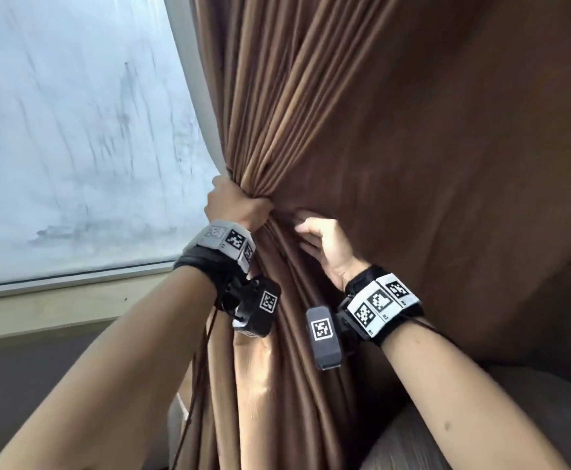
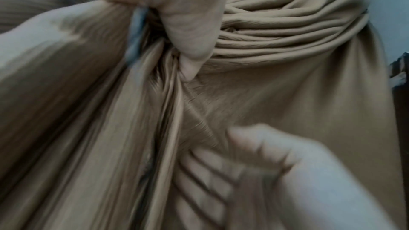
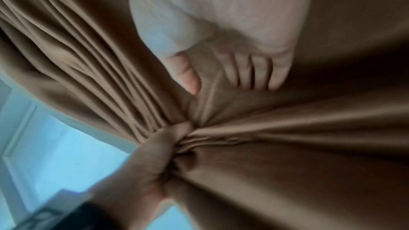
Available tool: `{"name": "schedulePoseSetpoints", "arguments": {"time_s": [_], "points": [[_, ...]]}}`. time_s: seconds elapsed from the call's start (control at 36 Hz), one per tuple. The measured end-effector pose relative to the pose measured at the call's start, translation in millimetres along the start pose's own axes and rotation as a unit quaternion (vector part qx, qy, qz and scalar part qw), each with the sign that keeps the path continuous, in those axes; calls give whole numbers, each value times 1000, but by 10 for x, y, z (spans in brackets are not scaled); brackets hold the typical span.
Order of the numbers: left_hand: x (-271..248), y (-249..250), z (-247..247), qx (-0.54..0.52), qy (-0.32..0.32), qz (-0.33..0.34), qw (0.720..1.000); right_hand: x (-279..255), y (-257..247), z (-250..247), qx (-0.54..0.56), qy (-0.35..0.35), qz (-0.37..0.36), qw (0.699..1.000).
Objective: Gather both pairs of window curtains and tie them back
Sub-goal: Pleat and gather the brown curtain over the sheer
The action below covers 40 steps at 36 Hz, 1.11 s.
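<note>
A brown curtain [image 1: 413, 130] hangs to the right of the window. My left hand [image 1: 240, 205] grips its gathered pleats in a tight bunch at about mid height, with the folds fanning out above and below the fist. In the left wrist view the thumb [image 2: 190, 24] wraps over the bunched curtain [image 2: 287, 15]. My right hand [image 1: 318, 235] lies just right of the fist on the looser cloth. In the right wrist view its fingers [image 3: 254, 69] lie on the curtain [image 3: 287, 163], thumb apart, a soft fold between them. No tie-back is in view.
The bright, streaked window pane [image 1: 73, 130] fills the left, with a pale sill [image 1: 56, 300] below it. A pale strip [image 1: 192, 79] runs along the curtain's left edge. A grey cushioned surface [image 1: 514, 418] lies at the lower right. A dark cord [image 1: 202, 368] hangs from my left wrist.
</note>
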<state>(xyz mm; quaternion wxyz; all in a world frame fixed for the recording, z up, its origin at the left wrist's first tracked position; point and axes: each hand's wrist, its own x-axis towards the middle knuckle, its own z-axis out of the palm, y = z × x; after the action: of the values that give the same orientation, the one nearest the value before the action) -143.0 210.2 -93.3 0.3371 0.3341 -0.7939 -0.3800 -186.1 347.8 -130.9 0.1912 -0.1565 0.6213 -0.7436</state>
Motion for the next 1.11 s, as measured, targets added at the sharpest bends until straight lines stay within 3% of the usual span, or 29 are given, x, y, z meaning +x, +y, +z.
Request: {"name": "schedulePoseSetpoints", "arguments": {"time_s": [0.08, 0.17, 0.31, 0.36, 0.44, 0.56, 0.64, 0.75, 1.03, 1.11], "points": [[71, -26, -3, -4, 1, -3, 1000, 216, 173, -313, -40, 179, -51, 982], [122, -53, -25, -16, -5, -10, 1000, 400, 218, -699, -57, 363, -65, 928], [233, -84, -84, -32, -8, -11, 999, 528, 71, -1174, -90, 450, -8, 888], [250, -95, -127, -32, -19, -7, 999, 604, 91, -1341, -108, 414, 6, 904], [260, -117, -181, -35, -31, 8, 999, 640, 74, -1377, -93, 264, 23, 960], [266, -114, -217, -45, -61, 22, 997, 796, 131, -1321, -104, 188, 14, 977], [278, -105, -240, -57, -93, 33, 993, 740, 5, -1002, -17, 127, 3, 992], [318, -132, -273, -87, -152, 40, 984, 766, -10, -646, 38, 30, 17, 999], [492, -151, -353, -143, -296, 82, 941, 924, 52, -93, 36, -83, 78, 993], [565, -173, -361, -147, -314, 85, 934, 961, 23, -21, 14, -101, 62, 993]]}}
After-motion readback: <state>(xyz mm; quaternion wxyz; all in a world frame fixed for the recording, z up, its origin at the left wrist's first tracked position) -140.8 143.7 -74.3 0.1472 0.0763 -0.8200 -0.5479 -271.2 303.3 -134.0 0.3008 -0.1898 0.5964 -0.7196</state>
